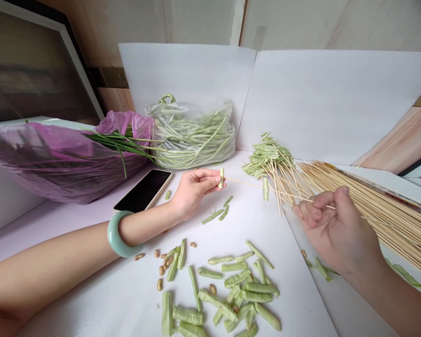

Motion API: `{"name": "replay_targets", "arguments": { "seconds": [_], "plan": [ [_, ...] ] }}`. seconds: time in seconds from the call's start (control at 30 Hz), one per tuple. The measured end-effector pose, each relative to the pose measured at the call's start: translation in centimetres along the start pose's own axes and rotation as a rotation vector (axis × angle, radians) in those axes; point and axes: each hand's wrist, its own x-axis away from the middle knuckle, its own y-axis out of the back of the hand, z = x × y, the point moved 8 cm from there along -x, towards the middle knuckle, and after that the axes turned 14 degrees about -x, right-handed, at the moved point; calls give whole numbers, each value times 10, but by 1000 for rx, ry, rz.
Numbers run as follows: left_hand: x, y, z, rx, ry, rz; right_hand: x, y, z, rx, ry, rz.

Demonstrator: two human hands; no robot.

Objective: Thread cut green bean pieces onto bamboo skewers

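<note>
Between the thumb and fingers of my left hand (192, 192) is a short piece of green bean (221, 178), held upright. My right hand (337, 229) grips the blunt end of a thin bamboo skewer (243, 182), which runs leftward to that piece. A second bean piece (265, 188) shows along the skewer's line, partway between my hands. Whether the tip has gone through the held piece I cannot tell. Below my hands lies a loose pile of cut bean pieces (235, 281), with a few brown seeds (160, 284) among them.
Bamboo skewers (379, 210) lie in a bundle at the right. Behind are skewers loaded with bean pieces (266, 157). A clear bag of long beans (196, 135), a purple bag of green stalks (66, 154) and a phone (143, 189) sit at the left and back. White boards (330, 103) stand behind.
</note>
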Motion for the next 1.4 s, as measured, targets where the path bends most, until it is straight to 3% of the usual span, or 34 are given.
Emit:
{"name": "replay_targets", "arguments": {
  "seconds": [0.9,1.13,1.4],
  "plan": [
    [3,1,6,-26,-37,4,-4,7,-25,-153,-130,-77],
    [5,2,18,200,129,-57,1,4,-37,-140,-162,-11],
    [2,4,26,310,205,-89,23,-12,-35,-57,-46,80]
  ]
}}
